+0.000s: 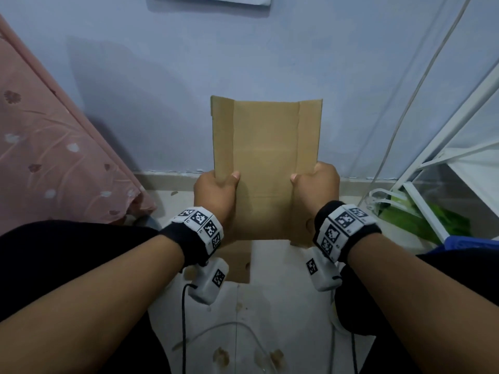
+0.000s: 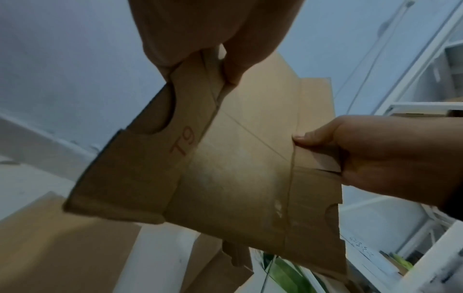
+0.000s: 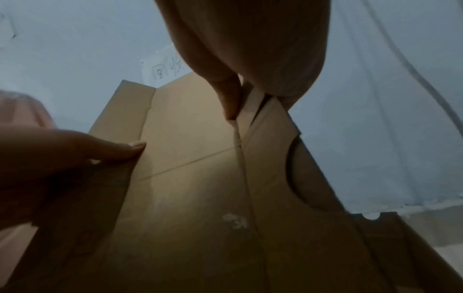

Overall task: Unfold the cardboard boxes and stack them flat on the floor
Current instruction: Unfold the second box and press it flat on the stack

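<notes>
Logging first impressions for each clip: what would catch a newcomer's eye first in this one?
The brown cardboard box, opened out, held up in the middle of the head view against the pale blue wall, with the left hand and right hand gripping its two sides, thumbs on the front. Next, more cardboard lying on the floor below it, and the pink flowered cloth at the left edge.

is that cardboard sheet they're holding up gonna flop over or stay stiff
The cardboard sheet likely stays stiff: it stands upright above the left hand and right hand without sagging. Its side flaps angle along creases, so it probably hinges there. It seems light.
</notes>
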`<state>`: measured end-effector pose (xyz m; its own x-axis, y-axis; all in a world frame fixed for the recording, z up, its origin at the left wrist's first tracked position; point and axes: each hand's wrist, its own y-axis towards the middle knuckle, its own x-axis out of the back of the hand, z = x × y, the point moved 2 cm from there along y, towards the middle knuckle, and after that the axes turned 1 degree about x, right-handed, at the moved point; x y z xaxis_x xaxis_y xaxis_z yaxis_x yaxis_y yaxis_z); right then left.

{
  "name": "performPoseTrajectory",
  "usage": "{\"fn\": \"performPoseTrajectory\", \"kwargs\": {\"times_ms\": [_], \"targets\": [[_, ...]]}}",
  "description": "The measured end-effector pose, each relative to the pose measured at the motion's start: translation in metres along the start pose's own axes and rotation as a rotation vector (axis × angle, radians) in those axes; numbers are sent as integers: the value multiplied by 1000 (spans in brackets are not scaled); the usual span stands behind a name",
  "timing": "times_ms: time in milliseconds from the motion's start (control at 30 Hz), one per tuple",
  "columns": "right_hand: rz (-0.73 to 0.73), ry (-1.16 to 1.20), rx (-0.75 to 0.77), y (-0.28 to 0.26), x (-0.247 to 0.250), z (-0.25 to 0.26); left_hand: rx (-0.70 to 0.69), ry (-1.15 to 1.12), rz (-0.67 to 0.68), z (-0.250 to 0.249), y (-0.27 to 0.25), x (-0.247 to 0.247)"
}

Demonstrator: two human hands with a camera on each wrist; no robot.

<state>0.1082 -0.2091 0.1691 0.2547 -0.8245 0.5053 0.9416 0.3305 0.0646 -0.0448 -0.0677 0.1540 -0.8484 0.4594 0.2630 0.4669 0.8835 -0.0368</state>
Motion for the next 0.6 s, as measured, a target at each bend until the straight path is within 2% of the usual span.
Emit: {"fn": "performPoseTrajectory", "kwargs": {"times_ms": [100, 233, 300, 400, 500, 600], "targets": [[37, 53, 11, -3, -1, 0, 30, -66, -27, 2, 2, 3], [192, 224, -117, 5, 5, 3, 45, -164, 21, -5, 11, 13], [218, 244, -143, 8, 6, -2, 36, -162, 47, -4, 12, 15], [144, 139, -112, 5, 4, -7, 7, -80, 53, 3, 8, 10], [39, 67, -34, -8, -1, -8, 11, -58, -19, 14, 1, 2], [77, 66, -36, -12, -3, -9, 67, -73, -9, 15, 0, -1]]}}
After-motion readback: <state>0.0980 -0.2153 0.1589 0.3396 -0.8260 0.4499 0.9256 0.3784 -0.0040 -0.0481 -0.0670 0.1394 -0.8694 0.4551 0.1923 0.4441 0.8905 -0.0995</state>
